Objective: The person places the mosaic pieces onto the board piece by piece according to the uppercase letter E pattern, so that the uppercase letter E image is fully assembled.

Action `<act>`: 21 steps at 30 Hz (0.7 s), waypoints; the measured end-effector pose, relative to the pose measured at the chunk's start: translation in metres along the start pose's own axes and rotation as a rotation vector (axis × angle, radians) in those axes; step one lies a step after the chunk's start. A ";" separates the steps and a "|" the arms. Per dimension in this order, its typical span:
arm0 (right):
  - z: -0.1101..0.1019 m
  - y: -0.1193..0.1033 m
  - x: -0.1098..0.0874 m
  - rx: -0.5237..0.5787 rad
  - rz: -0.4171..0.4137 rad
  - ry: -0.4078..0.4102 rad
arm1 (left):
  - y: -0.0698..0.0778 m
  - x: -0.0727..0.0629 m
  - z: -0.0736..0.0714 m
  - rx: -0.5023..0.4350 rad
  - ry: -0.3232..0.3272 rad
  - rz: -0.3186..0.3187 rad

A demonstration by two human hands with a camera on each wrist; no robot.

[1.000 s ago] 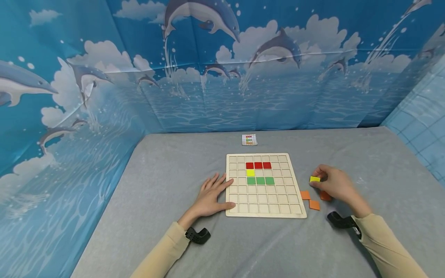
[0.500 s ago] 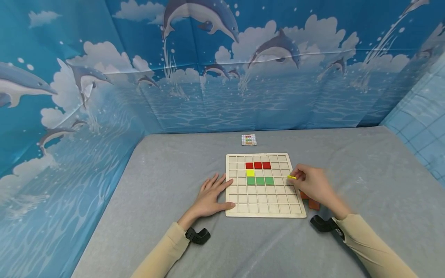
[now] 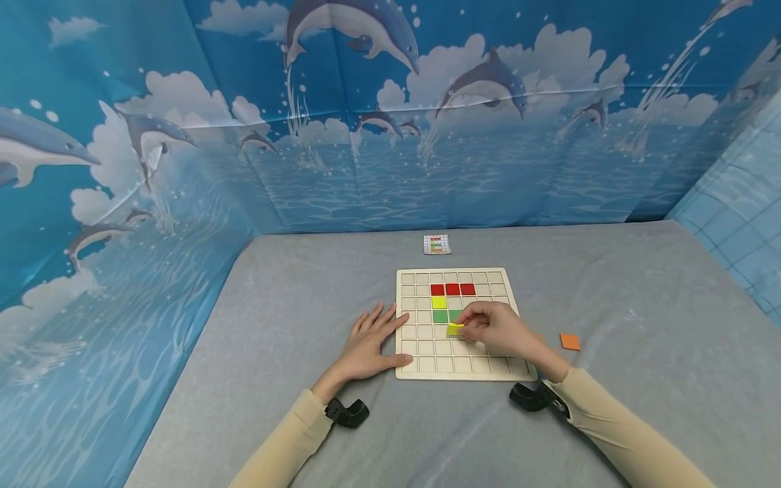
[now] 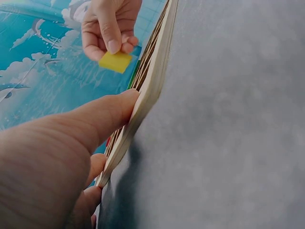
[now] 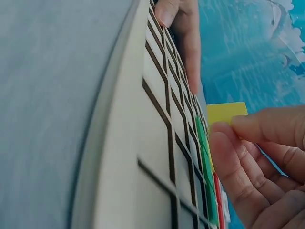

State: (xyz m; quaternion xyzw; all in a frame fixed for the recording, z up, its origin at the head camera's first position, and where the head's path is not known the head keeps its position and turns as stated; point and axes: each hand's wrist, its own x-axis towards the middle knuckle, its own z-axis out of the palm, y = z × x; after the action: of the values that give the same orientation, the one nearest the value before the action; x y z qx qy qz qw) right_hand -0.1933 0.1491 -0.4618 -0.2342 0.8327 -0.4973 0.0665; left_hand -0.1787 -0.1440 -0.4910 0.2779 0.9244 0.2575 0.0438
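Observation:
A wooden grid board lies on the grey cloth. My left hand has its fingers spread, with fingertips and thumb touching the board's left edge. Between thumb and fingers, my right hand pinches a yellow tile above the board, just in front of the green row. On the board lie a row of red tiles, one yellow tile under its left end, and green tiles below. The right hand hides part of the green row. In the right wrist view the held yellow tile is apart from the board.
An orange tile lies on the cloth right of the board; other orange tiles there are mostly hidden by the right hand and forearm. Behind the board is a small card with a coloured grid pattern. A dolphin-print curtain hangs along the back.
My right hand has carried the yellow tile leftward from beside the board to over its middle. The left hand has stayed at the board's left edge.

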 end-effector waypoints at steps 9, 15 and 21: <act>0.019 -0.006 0.012 -0.115 -0.013 0.044 | 0.001 0.001 0.000 0.005 0.000 -0.012; 0.022 -0.006 0.015 -0.182 -0.039 0.057 | 0.001 0.002 0.000 0.012 -0.001 -0.013; 0.021 -0.002 0.015 -0.287 -0.105 0.072 | 0.001 0.001 0.000 0.002 -0.005 -0.018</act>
State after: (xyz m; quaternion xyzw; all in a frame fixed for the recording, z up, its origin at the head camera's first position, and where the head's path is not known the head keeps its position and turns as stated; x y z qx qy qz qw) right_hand -0.1986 0.1244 -0.4690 -0.2665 0.8838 -0.3839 -0.0237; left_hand -0.1791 -0.1424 -0.4899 0.2701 0.9270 0.2557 0.0480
